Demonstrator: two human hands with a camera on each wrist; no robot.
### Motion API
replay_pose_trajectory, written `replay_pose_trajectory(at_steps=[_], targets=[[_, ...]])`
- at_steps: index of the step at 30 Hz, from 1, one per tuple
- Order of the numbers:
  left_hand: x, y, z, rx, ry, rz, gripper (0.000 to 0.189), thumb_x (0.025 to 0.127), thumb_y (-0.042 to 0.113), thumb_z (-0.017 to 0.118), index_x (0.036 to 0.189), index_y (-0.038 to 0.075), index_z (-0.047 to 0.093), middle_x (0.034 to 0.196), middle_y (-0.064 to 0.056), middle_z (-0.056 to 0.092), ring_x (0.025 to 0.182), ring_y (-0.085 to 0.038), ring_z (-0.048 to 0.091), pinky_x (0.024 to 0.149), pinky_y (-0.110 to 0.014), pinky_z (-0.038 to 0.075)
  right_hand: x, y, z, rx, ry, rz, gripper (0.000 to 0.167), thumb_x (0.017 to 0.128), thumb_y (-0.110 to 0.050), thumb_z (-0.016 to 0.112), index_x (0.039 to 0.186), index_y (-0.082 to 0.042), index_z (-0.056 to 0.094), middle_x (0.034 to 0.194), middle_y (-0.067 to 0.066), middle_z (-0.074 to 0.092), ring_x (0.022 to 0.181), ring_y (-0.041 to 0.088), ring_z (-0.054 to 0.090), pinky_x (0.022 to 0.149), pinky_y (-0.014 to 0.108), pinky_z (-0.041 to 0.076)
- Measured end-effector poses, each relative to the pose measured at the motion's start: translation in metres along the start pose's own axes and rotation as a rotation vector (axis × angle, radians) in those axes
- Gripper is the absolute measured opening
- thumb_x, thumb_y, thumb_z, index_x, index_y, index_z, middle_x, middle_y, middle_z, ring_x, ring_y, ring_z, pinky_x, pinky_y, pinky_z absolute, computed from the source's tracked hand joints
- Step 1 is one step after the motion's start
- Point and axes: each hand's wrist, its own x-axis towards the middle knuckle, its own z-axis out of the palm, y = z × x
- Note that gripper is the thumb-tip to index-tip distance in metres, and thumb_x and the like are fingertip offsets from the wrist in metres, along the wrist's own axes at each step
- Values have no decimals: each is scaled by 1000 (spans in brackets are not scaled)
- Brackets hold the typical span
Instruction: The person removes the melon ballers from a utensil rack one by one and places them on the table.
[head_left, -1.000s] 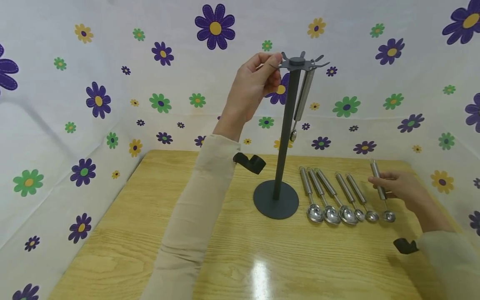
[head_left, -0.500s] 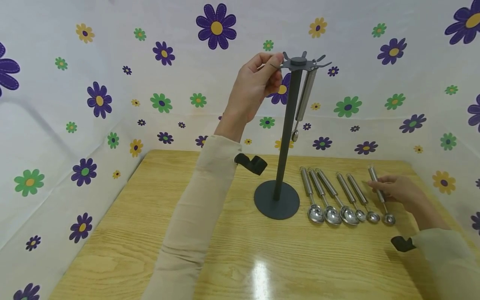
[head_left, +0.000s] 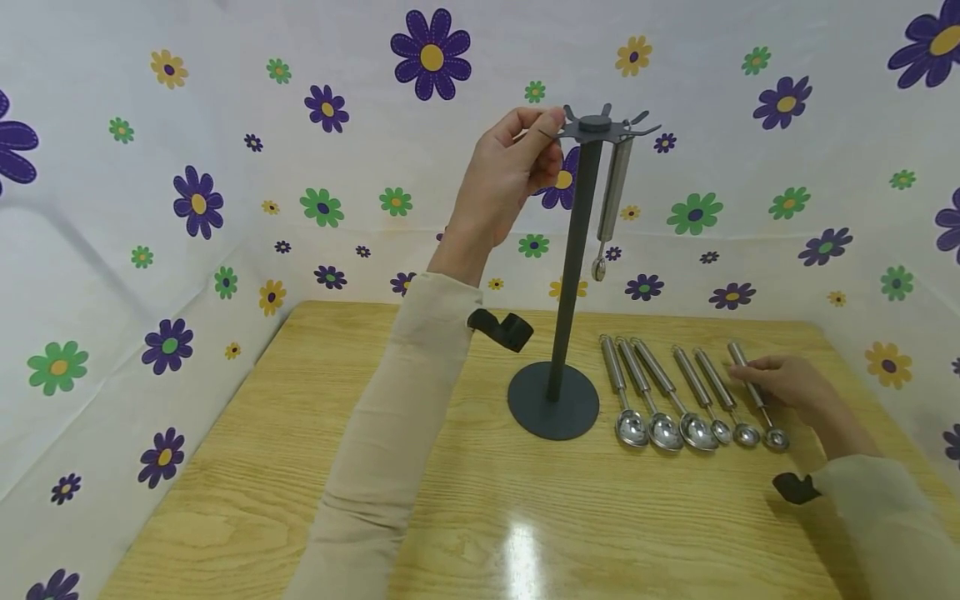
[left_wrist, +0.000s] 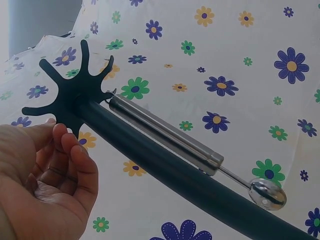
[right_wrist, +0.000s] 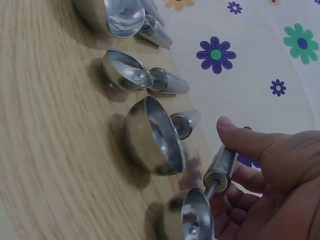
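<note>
In the head view my left hand [head_left: 513, 171] pinches one hook of a dark metal utensil stand [head_left: 572, 275] at its top. From another hook, on its right side, hangs a slim steel melon baller [left_wrist: 165, 132], bowl down. At the right end of a row on the table, my right hand [head_left: 802, 387] holds the handle of a small steel scoop [head_left: 776, 437], thumb on one side and curled fingers on the other. Its bowl sits low at the tabletop. In the right wrist view the right thumb [right_wrist: 255, 142] overlaps the upper handle.
Several steel scoops lie side by side left of the right hand, among them a larger scoop [head_left: 632, 427] and a smaller scoop [head_left: 746, 434]. The stand's round base [head_left: 528, 417] rests on the wooden table [head_left: 300, 500]. A flowered sheet [head_left: 375, 150] surrounds the table.
My right hand has moved slightly left and lowered the scoop's handle toward the table, in line with the row. The hanging melon baller has swung a little right. My left hand has stayed put.
</note>
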Motion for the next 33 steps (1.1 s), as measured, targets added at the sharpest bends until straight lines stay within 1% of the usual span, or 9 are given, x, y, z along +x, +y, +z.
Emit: replay_pose_trajectory(at_steps=[2,6,9,12,15,19,25,28,33], targets=[[0,0,0,0,0,0,7,106,10,57,102,6,61,81,-8,57,72,-17,53,69,-22,49,0,0,1,0,3,-2,69,105,-43,61,133,20,52,130,39,54,105,34,58,76,28,52],[-1,0,0,1,-2,1,7,106,10,57,101,6,61,81,-8,57,72,-17,53,70,-22,49,2,2,4,-15,13,-11,69,105,-43,60,132,19,53,134,42,51,111,46,58,89,48,53],[-1,0,0,1,-2,2,7,106,10,57,101,6,61,80,-8,57,71,-17,53,69,-23,49,3,3,6,-39,28,-19,70,104,-45,61,131,19,54,135,43,51,112,49,58,92,56,51],[-1,0,0,2,3,0,7,106,11,58,101,6,61,80,-8,57,71,-17,53,70,-23,49,5,3,7,-41,40,-21,68,103,-45,62,129,19,57,124,38,60,95,36,63,81,44,56],[-1,1,0,2,6,-4,7,106,11,58,101,6,61,80,-8,57,71,-17,53,70,-23,49,7,3,8,-23,45,-20,66,102,-43,65,126,18,60,113,31,67,83,21,61,69,33,56],[-1,0,0,-1,3,-5,7,106,11,58,101,6,60,80,-8,57,71,-17,53,69,-23,49,7,4,9,-22,48,-12,66,102,-42,65,126,19,59,105,26,69,80,18,61,67,30,56],[-2,0,0,7,5,-8,8,106,12,58,101,6,60,81,-8,57,71,-17,53,70,-23,49,6,9,9,43,53,27,67,104,-40,63,131,20,54,90,7,71,76,16,63,65,30,56],[-2,0,0,10,5,-8,8,106,12,58,101,6,60,81,-8,57,71,-17,53,70,-23,50,4,10,9,52,66,28,70,104,-43,62,132,20,53,91,8,72,76,14,65,65,28,56],[-2,0,0,12,2,-5,8,106,12,58,101,6,60,81,-8,57,72,-18,53,70,-23,50,1,10,7,39,84,35,76,106,-50,54,136,20,49,105,25,71,82,17,65,68,27,56]])
